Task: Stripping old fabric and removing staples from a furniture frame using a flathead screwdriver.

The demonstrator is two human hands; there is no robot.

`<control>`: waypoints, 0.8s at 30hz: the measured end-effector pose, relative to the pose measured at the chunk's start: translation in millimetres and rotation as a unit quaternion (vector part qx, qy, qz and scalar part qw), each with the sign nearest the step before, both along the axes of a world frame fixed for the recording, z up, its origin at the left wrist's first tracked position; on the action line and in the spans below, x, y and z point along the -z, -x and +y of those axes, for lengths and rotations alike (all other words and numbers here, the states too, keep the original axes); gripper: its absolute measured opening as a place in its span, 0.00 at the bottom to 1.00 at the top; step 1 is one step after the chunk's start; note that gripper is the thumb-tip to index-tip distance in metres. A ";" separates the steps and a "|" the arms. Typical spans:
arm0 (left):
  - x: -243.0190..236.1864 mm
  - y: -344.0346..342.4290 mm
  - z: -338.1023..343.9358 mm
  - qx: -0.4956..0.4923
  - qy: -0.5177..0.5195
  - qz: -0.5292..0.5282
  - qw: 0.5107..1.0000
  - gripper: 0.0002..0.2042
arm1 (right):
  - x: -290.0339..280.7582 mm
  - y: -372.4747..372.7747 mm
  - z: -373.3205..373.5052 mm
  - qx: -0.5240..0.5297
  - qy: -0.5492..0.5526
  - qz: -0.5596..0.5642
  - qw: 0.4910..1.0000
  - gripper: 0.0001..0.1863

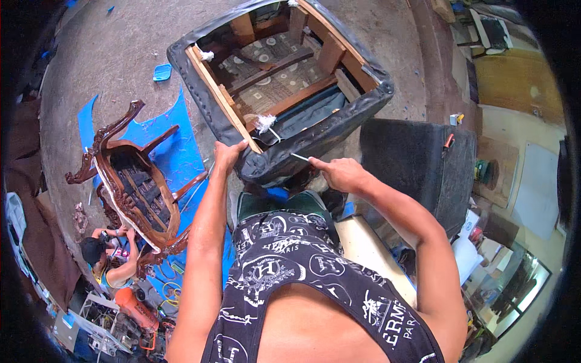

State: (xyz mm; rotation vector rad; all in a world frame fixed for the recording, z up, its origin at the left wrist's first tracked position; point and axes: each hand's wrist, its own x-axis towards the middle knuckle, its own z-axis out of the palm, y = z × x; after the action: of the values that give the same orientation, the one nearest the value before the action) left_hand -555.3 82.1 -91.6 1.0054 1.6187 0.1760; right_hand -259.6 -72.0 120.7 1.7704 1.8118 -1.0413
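An upholstered seat frame [357, 109] in black leather-like covering lies in front of me, its open underside facing up. Bare wooden rails [227, 103] and cross slats show inside it, along with patterned fabric [266, 69]. My left hand [227, 156] grips the frame's near left corner, thumb over the end of the wooden rail. In my closed right hand [344, 174] is a thin metal-shafted tool [299, 157], perhaps a screwdriver; its handle is hidden by my fingers. The shaft points left, its tip at the black covering on the near edge. A tuft of white stuffing [265, 123] sits near the left rail.
At left, a carved wooden chair frame [166, 212] lies tipped on a blue sheet [184, 130], with another person [118, 260] working at it. Tools and an orange tank [130, 302] crowd the lower left. A black panel [399, 157] lies right, with a red-handled tool [448, 142].
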 end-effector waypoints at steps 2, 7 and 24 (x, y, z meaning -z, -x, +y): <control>15.7 6.5 -1.8 0.004 -0.006 0.023 1.000 0.54 | 23.2 -11.4 -14.9 0.067 -0.034 0.088 0.993 0.28; 29.2 13.1 -0.9 0.041 -0.021 0.017 0.999 0.57 | 7.0 -4.1 -2.0 0.045 -0.011 0.062 0.997 0.28; -12.1 3.1 -7.1 0.046 -0.055 0.056 0.996 0.49 | 27.9 -16.3 -19.3 0.032 -0.067 0.100 0.992 0.28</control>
State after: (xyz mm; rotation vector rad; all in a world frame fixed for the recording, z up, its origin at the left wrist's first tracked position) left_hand -558.4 74.9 -79.5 1.1904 1.6752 0.1487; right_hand -243.3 -91.3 92.8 1.8708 1.9971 -1.1846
